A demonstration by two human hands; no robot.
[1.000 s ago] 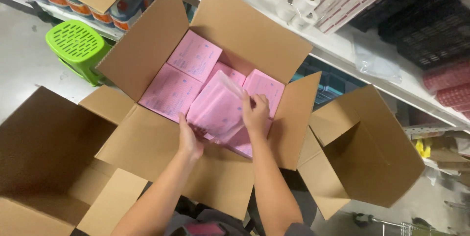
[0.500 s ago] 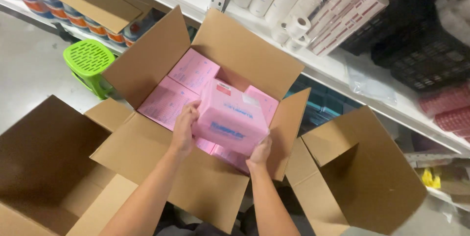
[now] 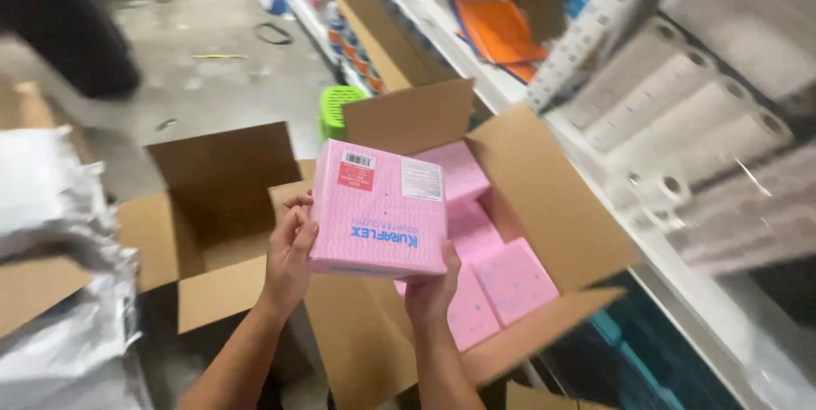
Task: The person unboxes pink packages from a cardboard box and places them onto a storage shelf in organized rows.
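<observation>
A pink square pack is held up above the open cardboard box, gripped from both sides. The left hand is pressed against its left edge, fingers curled around the side; the right hand supports it from beneath, fingers closed on the lower right corner. Just beyond and below the fingers, more pink packs are seen lying in the box. An empty cardboard box stands left of the left-hand fingers, and white paper rolls are shelved to the right.

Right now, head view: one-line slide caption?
Both hands, left hand and right hand, hold pink pack above open carton.
</observation>
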